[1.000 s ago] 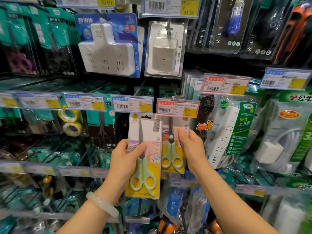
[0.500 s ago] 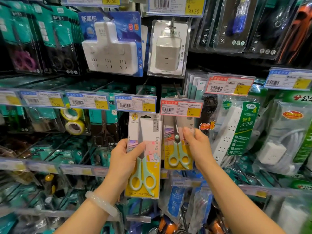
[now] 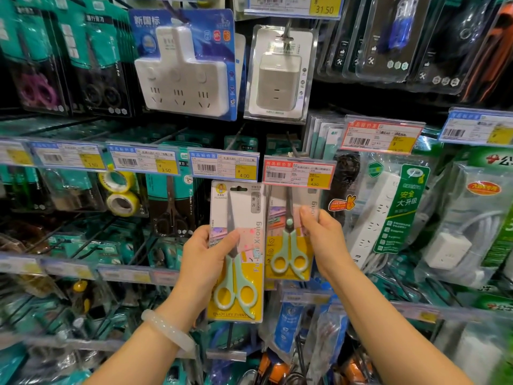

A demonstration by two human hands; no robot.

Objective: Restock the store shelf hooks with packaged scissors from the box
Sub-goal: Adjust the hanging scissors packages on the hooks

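Note:
My left hand (image 3: 206,261) grips a carded pack of mint-handled scissors (image 3: 240,284) by its left edge, thumb across the front, and holds it upright in front of the shelf below the blue 4.00 price tag (image 3: 223,165). My right hand (image 3: 323,238) pinches the right edge of a second, smaller scissors pack (image 3: 288,254), which hangs under the red 4.50 price tag (image 3: 299,173). The top of that pack and its hook are hidden behind the tag. The box is out of view.
Rows of hooks carry other goods: white socket adapters (image 3: 181,70) above, teal-carded scissors (image 3: 172,207) and yellow tape rolls (image 3: 120,194) to the left, power strips (image 3: 385,215) in bags to the right. Price-tag rails (image 3: 91,159) stick out toward me.
The camera has shifted slightly, so the shelf sits lower in view. My right hand has moved the smaller pack up a little under the red tag. My left hand keeps its pack steady.

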